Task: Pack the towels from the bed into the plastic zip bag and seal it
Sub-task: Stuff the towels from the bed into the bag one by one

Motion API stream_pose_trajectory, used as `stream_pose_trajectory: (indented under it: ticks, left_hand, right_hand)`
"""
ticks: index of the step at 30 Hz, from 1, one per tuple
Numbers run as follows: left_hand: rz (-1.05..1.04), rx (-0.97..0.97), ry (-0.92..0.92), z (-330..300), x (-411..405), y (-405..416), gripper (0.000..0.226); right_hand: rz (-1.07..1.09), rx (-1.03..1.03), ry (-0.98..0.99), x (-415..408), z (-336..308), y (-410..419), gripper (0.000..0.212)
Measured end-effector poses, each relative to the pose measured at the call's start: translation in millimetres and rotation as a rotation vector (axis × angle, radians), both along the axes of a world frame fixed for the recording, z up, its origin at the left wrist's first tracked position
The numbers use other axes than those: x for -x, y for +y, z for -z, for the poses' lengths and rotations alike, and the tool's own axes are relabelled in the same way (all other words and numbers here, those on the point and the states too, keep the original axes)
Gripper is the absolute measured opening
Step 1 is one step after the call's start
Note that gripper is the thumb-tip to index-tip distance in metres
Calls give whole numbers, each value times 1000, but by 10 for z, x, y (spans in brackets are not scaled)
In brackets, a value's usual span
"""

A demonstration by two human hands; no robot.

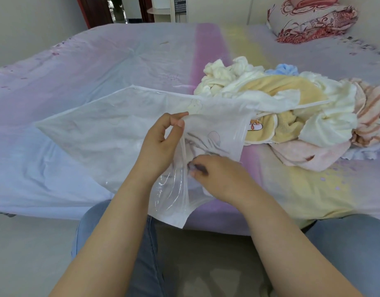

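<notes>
A large translucent plastic zip bag point(103, 133) lies flat on the bed point(99, 67), its mouth toward me and hanging over the front edge. My left hand point(159, 144) pinches the upper layer of the bag's mouth between thumb and fingers. My right hand point(219, 176) grips the other layer lower down, fingers partly under the plastic. Nothing shows inside the bag. A heap of towels point(281, 108) in cream, yellow, pink and blue lies on the bed to the right, touching the bag's far right corner.
A folded red-patterned quilt and pillow point(311, 18) sit at the bed's far right corner. My knees in jeans point(94, 224) are at the bed's front edge. A doorway and a white shelf stand beyond the bed.
</notes>
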State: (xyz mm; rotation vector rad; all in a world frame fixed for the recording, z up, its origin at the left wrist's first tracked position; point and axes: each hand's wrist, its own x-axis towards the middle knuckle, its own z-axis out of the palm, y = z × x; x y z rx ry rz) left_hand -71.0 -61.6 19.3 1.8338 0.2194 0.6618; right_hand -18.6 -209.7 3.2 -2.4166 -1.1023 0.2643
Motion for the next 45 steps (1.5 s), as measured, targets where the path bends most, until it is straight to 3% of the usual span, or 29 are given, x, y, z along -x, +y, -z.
stream_pose_trajectory:
  ticks: [2,4,7,9,11,15,19,20,22,26,29,31,34,36,38,40,42,45]
  left_hand:
    - [9,17,11,31,3,9,22]
    - [32,24,12,43,-15,-21,22]
    - [53,15,19,22,-32,-62,22]
    - [56,7,37,-1,-11,-73,23]
    - [64,12,46,-16,28,-99,23]
    - [84,10,32,-21,57,-106,24]
    - [34,38,-49,-134,53,57,21]
    - [16,48,-73,-173,44,104,20]
    - [-23,48,-95,-212,7,158,20]
    - [-54,70,-101,-148,-147,92,19]
    - [-132,145,-158,-88,-240,3,21]
    - [-237,185,-244,-89,-257,-28,21]
    - [-380,197,-352,-143,-221,-23,21]
    - [-420,209,-376,-181,-194,-2,22]
    - [-435,219,-374,-199,-168,31,22]
    - [-451,216,-367,-191,-140,70,23]
    - [-479,211,-371,-156,-111,116,24]
    - [-506,222,-391,-119,-109,154,22]
  right_hand:
    - [246,-315,-50,74,-14,-94,18]
    - [295,-395,-73,74,30,-180,24]
    - [123,113,56,-26,207,-205,71]
    - [92,298,3,-130,316,-126,67]
    - [116,294,-72,-217,363,30,51]
    - [122,8,40,-350,248,575,21]
    - [-162,-88,147,-365,382,818,29]
    - [-174,-135,189,-327,374,795,23]
    - [-96,-321,268,-290,365,644,37]
    - [150,-808,112,-265,293,234,36]
    - [385,-953,-158,-546,194,-15,33]
    - [547,-809,-389,-829,31,-104,46]
    - [572,-283,-393,-1292,-147,-129,74]
    - [543,-31,-350,-1547,-101,-134,64]
    - [575,-18,-305,-1640,-3,-151,34]
    - [603,-222,-304,-1593,128,-174,26]
    - [571,-596,-278,-1361,170,-219,26]
    - [488,-1101,-264,-847,81,-345,7]
